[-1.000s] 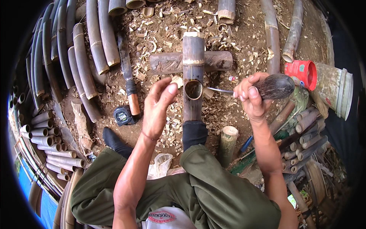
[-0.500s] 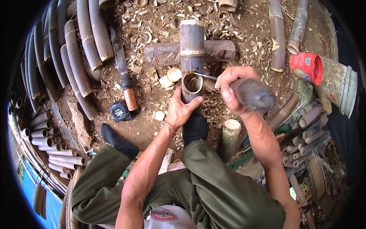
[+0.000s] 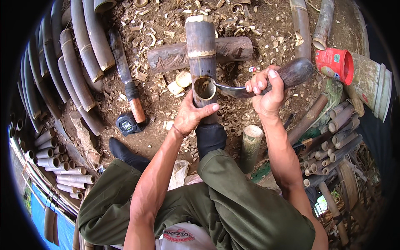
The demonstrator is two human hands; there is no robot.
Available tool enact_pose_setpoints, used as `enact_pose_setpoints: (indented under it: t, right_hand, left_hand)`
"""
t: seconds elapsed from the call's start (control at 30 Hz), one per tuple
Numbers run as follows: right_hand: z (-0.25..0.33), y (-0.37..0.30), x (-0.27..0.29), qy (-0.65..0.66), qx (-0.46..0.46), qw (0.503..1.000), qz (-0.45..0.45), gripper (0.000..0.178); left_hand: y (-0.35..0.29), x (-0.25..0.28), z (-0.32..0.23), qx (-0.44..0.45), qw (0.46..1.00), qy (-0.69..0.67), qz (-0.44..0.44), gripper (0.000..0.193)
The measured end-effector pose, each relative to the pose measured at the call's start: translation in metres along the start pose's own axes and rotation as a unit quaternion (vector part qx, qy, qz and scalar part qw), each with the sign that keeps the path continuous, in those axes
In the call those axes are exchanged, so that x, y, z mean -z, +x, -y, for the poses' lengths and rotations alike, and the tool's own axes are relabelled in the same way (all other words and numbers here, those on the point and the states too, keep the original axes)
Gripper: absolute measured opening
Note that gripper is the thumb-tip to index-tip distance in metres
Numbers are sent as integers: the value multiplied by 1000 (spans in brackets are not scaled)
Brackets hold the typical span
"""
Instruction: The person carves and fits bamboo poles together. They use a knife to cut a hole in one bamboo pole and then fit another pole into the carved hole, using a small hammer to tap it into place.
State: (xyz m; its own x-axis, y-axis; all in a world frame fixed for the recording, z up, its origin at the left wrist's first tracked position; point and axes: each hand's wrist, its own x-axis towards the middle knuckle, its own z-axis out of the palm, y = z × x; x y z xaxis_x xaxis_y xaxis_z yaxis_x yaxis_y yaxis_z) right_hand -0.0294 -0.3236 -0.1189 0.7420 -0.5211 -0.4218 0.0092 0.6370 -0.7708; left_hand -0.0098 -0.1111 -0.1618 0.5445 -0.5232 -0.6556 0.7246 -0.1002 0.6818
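One grey-brown bamboo tube (image 3: 203, 64), laid centrally over a brown wooden log (image 3: 168, 57), is clasped by the left hand (image 3: 193, 115), thumb on top. A curved steel knife with a bulbous dark handle (image 3: 296, 74) is gripped in the curled fingers of the right hand (image 3: 266, 89), its tip at the round hole (image 3: 200, 86)'s right rim; the tube is best braced firmly, the left thumb kept clear.

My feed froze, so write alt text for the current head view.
The right-hand grip holds a dark-handled curved knife, its tip at the rim of a hole in a bamboo tube, which the left-hand grip clasps. The tube crosses a log on chip-strewn ground.
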Motion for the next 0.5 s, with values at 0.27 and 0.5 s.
enact_pose_setpoints:
  t: [0.27, 0.5]
  right_hand:
    - [6, -42, -10, -138, 118, 962, 203, 13]
    - [-10, -86, -20, -419, 293, 717, 473, 19]
  left_hand:
    - [4, 11, 3, 49, 989, -126, 65, 89]
    - [9, 16, 2, 59, 973, -185, 121, 88]
